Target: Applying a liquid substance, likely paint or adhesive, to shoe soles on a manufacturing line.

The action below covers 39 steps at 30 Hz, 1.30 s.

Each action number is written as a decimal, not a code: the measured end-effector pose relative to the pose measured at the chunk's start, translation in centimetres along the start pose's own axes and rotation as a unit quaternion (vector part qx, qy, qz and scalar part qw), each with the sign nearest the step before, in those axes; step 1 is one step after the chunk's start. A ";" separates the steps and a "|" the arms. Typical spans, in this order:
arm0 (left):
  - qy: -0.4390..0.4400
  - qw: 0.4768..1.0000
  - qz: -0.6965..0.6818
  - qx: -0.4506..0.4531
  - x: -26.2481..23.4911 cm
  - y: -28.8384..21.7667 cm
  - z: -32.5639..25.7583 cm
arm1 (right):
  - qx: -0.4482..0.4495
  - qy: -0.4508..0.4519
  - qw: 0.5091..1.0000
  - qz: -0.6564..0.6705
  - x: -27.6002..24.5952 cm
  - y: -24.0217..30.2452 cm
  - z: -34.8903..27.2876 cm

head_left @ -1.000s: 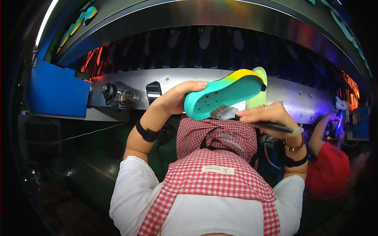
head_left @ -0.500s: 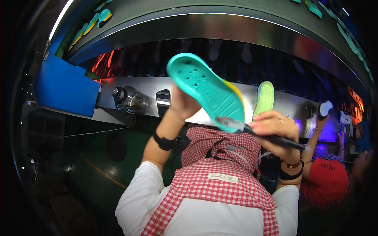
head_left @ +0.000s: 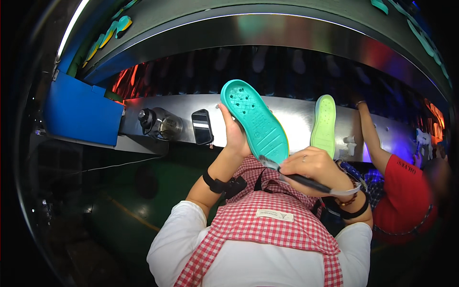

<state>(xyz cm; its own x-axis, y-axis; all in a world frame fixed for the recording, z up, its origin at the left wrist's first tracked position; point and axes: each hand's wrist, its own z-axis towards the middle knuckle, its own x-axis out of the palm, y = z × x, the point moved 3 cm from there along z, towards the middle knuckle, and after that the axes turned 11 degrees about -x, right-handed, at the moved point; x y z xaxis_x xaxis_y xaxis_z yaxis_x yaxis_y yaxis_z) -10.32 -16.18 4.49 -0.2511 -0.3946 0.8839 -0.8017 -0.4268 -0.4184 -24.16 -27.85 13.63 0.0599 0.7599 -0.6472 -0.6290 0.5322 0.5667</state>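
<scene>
A teal shoe sole (head_left: 260,124) with small holes at its far end and grooves at its near end is held up in front of me. My left hand (head_left: 235,137) is closed around its left edge, thumb along the side, the other fingers hidden behind. My right hand (head_left: 319,167) grips a brush (head_left: 311,184) with a dark handle. The brush's pale tip is at the near end of the sole and looks to be touching it. Just beyond my right hand, a light green sole (head_left: 324,125) lies on the metal ledge (head_left: 299,112).
On the ledge to the left are a clear bottle (head_left: 165,125) with a dark lid and a phone (head_left: 202,126). A blue box (head_left: 81,110) stands farther left. Beyond runs a conveyor (head_left: 191,26) carrying several teal pieces. At right, a person in red (head_left: 404,196) reaches over the ledge.
The teal sole has tilted more upright and shifted slightly right and nearer. My right hand and the brush have moved left and down. The person at right has reached farther forward.
</scene>
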 end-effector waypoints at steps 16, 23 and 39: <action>0.121 0.989 -0.027 0.084 3.9 -1.8 -0.2 | 0.043 -0.098 0.979 0.171 -1.2 -0.2 0.6; 0.049 0.989 0.084 0.114 5.6 -3.0 -0.3 | 0.084 -0.163 0.956 0.229 -1.5 -1.6 -1.1; 0.088 0.996 0.006 0.026 7.1 0.2 -1.8 | 0.159 -0.236 0.864 0.414 0.3 -0.3 0.2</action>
<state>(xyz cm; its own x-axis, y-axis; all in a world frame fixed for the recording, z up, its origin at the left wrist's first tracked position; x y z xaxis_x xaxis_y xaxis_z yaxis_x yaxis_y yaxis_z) -13.21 -17.59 11.05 -0.3557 -0.2535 0.8996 -0.7698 -0.4664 -0.4358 -23.79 -27.73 13.32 0.0480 0.9571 0.2858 -0.3675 -0.2492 0.8960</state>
